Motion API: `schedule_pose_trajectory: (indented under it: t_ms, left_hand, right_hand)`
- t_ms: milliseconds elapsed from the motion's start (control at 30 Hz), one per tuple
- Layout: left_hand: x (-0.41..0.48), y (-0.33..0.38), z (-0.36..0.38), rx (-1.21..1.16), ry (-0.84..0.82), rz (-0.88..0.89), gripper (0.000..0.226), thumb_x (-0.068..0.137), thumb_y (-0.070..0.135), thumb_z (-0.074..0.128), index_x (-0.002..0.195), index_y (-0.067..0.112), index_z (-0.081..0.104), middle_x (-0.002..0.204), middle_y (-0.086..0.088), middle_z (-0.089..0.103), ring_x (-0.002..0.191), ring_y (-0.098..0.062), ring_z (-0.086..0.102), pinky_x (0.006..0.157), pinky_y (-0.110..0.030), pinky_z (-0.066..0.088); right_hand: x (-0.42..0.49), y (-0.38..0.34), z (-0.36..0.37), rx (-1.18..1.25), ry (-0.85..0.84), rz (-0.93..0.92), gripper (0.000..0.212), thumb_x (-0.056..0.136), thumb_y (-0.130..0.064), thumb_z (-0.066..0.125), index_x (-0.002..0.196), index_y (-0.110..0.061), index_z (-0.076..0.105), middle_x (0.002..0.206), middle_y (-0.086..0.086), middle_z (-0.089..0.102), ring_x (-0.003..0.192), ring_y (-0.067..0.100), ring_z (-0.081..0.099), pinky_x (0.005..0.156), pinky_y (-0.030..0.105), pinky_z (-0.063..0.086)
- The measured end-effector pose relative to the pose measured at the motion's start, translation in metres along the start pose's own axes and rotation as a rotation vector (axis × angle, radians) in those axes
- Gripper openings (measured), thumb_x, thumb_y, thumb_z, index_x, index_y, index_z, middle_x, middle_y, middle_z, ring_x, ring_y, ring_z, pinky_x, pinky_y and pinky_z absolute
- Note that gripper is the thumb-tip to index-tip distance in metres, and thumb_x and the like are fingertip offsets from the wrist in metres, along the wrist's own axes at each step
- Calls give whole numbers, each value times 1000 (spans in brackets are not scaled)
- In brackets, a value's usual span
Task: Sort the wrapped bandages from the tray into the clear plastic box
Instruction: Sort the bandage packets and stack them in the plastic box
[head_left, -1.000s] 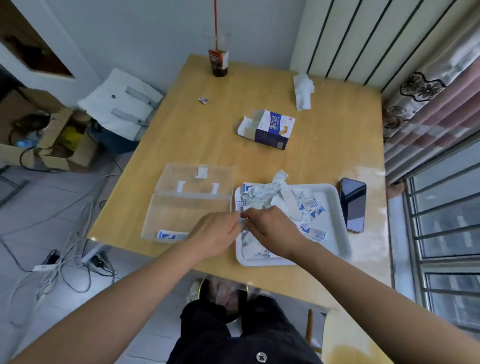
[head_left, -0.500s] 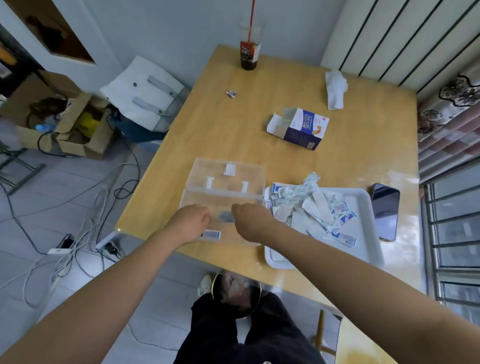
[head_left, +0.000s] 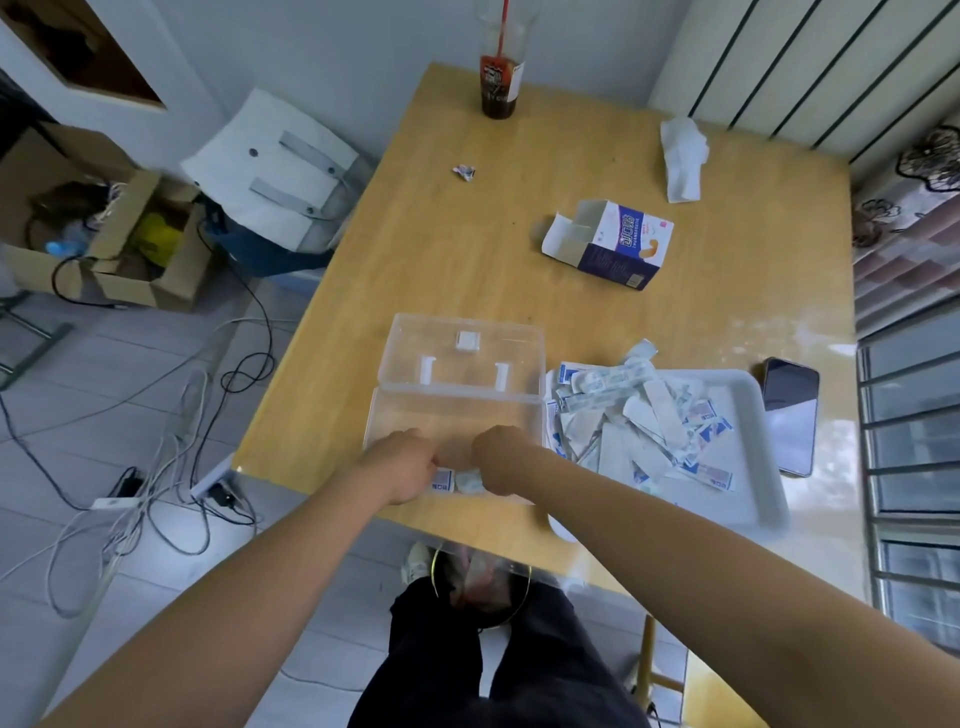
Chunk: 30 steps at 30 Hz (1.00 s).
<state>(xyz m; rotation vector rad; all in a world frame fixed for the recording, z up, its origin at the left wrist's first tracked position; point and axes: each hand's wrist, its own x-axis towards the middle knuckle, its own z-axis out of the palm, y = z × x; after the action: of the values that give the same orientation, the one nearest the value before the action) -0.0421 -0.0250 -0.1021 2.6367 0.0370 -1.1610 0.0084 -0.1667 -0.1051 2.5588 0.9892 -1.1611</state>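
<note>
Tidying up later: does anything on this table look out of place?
A crumpled wrapper scrap and a crumpled white tissue lie loose on the wooden table; the blue cardboard carton lies open on its side.

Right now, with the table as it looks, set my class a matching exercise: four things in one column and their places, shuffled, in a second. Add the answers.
Column one
1. phone
2. drink cup
3. bandage carton
4. tissue

Column two
A. near the far left corner of the table
B. lying open, beyond the clear box
C. just right of the tray
D. near the far right corner

Pairs: 1-C, 2-A, 3-B, 4-D
</note>
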Motion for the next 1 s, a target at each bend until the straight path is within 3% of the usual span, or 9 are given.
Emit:
schedule_pose_trajectory:
  t_ms: [333, 500, 600, 667, 733, 800, 867, 933, 1000]
  left_hand:
    - [-4, 2, -2, 16, -1, -9, 27, 98, 20, 37, 110, 5, 56, 113, -12, 49, 99, -27, 52, 83, -35, 43]
    - [-7, 2, -2, 9, 0, -12, 30, 97, 19, 38, 115, 7, 59, 117, -11, 49, 101, -28, 54, 86, -36, 45]
    - [-10, 4, -2, 7, -4, -25, 27, 98, 19, 38, 108, 5, 59, 115, -11, 50, 97, -27, 54, 81, -35, 44]
    - [-12, 6, -4, -21, 12, -39, 25, 97, 18, 37, 99, 4, 57, 110, -11, 51, 90, -25, 52, 76, -32, 41]
    - [-16, 9, -6, -104, 89, -41, 27, 97, 17, 36, 103, 4, 59, 110, -9, 54, 94, -24, 55, 80, -34, 45]
    - [-21, 21, -10, -199, 260, -28, 31, 96, 15, 37, 114, 12, 62, 114, -4, 58, 99, -22, 57, 87, -35, 47]
    - [-26, 45, -16, -273, 413, 23, 32, 96, 14, 38, 114, 18, 63, 112, 2, 61, 94, -14, 57, 81, -28, 46]
    - [-27, 78, -24, -351, 467, 107, 30, 97, 14, 37, 110, 19, 63, 97, 7, 62, 73, -7, 52, 66, -23, 42]
    - [-20, 111, -29, -423, 449, 191, 27, 97, 13, 37, 103, 19, 63, 74, 9, 56, 57, -5, 45, 54, -22, 35]
  right_hand:
    - [-3, -5, 5, -24, 109, 80, 36, 85, 1, 59, 119, -8, 56, 116, 8, 60, 107, 26, 61, 75, 29, 46]
    - [-4, -1, 7, -12, 108, 48, 34, 87, 1, 56, 120, -6, 56, 116, 10, 60, 106, 27, 60, 81, 30, 48]
    - [-8, 1, 3, 121, 156, -13, 30, 88, -1, 54, 117, -6, 60, 116, 13, 59, 107, 30, 60, 84, 32, 47]
    - [-19, 8, -4, 300, 276, -85, 27, 89, -7, 52, 113, -9, 64, 113, 12, 61, 104, 29, 60, 85, 33, 46]
    - [-38, 23, -12, 497, 445, -125, 22, 89, -13, 53, 105, -12, 68, 101, 8, 67, 93, 25, 62, 81, 33, 49]
    - [-61, 52, -15, 656, 603, -50, 18, 90, -14, 53, 101, -14, 67, 84, 1, 68, 76, 19, 62, 72, 32, 49]
    - [-79, 91, -7, 751, 717, 120, 13, 92, -15, 52, 101, -15, 62, 69, -3, 62, 65, 18, 57, 64, 32, 46]
    - [-90, 132, 10, 783, 735, 324, 16, 92, -20, 55, 107, -15, 54, 75, -3, 58, 72, 21, 58, 63, 33, 44]
    - [-96, 160, 28, 754, 655, 472, 34, 89, -29, 61, 115, -12, 47, 94, -2, 51, 81, 24, 56, 65, 34, 41]
